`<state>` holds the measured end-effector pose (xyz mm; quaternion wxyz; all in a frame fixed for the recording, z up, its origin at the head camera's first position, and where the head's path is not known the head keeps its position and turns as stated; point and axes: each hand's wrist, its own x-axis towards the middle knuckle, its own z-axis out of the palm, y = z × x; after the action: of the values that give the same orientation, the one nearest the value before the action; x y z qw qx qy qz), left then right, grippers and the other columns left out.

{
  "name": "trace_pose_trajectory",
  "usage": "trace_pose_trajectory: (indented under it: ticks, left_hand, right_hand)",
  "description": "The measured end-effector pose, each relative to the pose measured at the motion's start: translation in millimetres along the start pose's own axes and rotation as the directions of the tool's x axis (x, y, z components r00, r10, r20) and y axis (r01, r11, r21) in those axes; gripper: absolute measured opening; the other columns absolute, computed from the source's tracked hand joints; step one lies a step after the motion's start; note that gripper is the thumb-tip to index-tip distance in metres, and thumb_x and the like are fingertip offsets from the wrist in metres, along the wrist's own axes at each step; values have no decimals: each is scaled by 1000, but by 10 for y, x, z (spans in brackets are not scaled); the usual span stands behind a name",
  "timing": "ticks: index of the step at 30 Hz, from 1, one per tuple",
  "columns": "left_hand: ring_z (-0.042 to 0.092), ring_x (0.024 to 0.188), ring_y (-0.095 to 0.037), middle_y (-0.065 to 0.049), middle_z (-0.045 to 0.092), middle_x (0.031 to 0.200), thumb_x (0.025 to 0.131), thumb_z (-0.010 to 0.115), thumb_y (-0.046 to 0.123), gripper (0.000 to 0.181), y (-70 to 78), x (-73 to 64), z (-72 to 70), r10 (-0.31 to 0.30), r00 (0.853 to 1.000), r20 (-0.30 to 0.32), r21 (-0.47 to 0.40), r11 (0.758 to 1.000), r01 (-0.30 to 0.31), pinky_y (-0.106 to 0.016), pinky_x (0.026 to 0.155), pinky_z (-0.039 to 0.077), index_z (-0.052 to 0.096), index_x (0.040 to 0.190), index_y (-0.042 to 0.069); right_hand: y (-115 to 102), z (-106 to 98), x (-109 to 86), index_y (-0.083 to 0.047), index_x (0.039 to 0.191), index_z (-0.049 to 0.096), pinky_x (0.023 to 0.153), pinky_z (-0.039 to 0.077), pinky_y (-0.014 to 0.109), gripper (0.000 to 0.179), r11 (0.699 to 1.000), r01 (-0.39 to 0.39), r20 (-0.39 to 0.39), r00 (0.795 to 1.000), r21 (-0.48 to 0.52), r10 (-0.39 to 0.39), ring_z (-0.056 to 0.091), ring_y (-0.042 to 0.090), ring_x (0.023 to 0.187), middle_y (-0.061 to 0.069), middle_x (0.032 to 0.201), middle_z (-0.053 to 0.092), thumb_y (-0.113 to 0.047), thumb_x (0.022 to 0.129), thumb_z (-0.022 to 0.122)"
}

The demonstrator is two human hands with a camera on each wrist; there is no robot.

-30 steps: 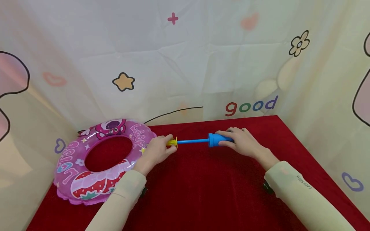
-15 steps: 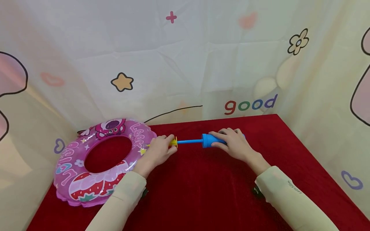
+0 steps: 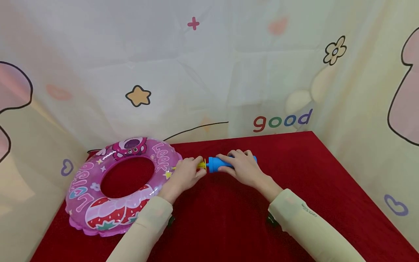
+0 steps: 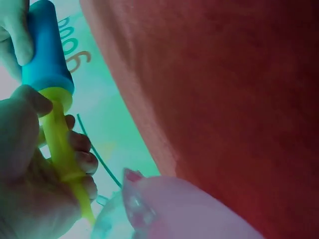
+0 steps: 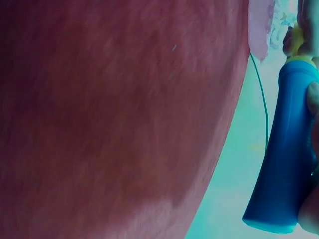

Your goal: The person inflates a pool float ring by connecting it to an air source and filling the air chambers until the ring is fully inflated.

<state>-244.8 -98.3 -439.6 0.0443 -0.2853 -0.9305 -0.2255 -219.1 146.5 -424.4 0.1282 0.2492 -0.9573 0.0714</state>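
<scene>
A hand air pump has a blue barrel (image 3: 214,165) and a yellow nozzle end (image 4: 61,142). My left hand (image 3: 183,174) curls its fingers and thumb round the yellow part, as the left wrist view shows. The blue barrel lies in the grip of my right hand (image 3: 243,167), pushed up close to the yellow flange. Just left of my left hand is a pink inflatable swim ring (image 3: 82,182) with a bear and strawberry print. The thin yellow tip points at the ring's right side; whether it enters a valve cannot be seen.
A red cloth (image 3: 229,218) covers the table. Pale printed curtains (image 3: 209,83) hang behind the table and on both sides. The swim ring takes up the table's left part, its far edge near the back curtain.
My right hand has moved left with the blue barrel, so the blue rod that showed between barrel and yellow end is nearly hidden. My left hand and the ring have shifted slightly right.
</scene>
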Motion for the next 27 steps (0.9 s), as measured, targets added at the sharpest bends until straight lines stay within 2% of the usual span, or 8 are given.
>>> trace_pose_trajectory:
  ticks: [6, 10, 20, 24, 27]
  left_hand:
    - [50, 72, -18, -1, 51, 73, 90, 67, 25, 22, -31, 11, 77, 17, 998, -64, -19, 1000, -19, -35, 68, 42, 63, 107, 11]
    - [47, 68, -18, -1, 47, 69, 89, 67, 23, 16, -62, 14, 70, 10, 996, -84, -30, 999, -13, -33, 65, 39, 60, 99, 13]
    - [48, 68, -19, -1, 47, 68, 88, 69, 23, 17, -149, -14, 121, 8, 996, -86, -12, 1000, -9, -34, 65, 40, 59, 98, 13]
    - [50, 75, -22, -2, 48, 74, 90, 65, 23, 23, -116, 8, 148, 20, 995, -98, 29, 999, -17, -40, 74, 41, 61, 108, 9]
    - [51, 79, -24, -3, 49, 77, 91, 61, 23, 27, -53, 25, 148, 32, 993, -114, 80, 996, -23, -44, 78, 41, 61, 114, 8]
  right_hand:
    - [254, -100, -121, -23, 145, 60, 91, 41, 50, 53, 1000, 19, 9, 1000, 16, -19, 58, 27, 111, 11, 120, 64, -47, 98, 68]
    - [476, -199, -216, -22, 145, 61, 92, 39, 49, 53, 999, 18, 10, 1000, 27, -19, 57, 27, 111, 11, 120, 64, -45, 97, 69]
    - [891, -208, -509, -20, 146, 59, 92, 40, 52, 55, 997, -30, 25, 999, 64, 28, 58, 31, 113, 13, 123, 63, -42, 97, 71]
    - [938, -190, -541, -20, 146, 59, 93, 39, 54, 54, 998, -32, 0, 999, 57, 32, 57, 31, 114, 14, 123, 63, -41, 98, 70]
    - [882, -163, -504, -19, 146, 59, 92, 40, 55, 54, 998, -9, -31, 999, 54, 11, 57, 32, 114, 15, 122, 63, -40, 98, 70]
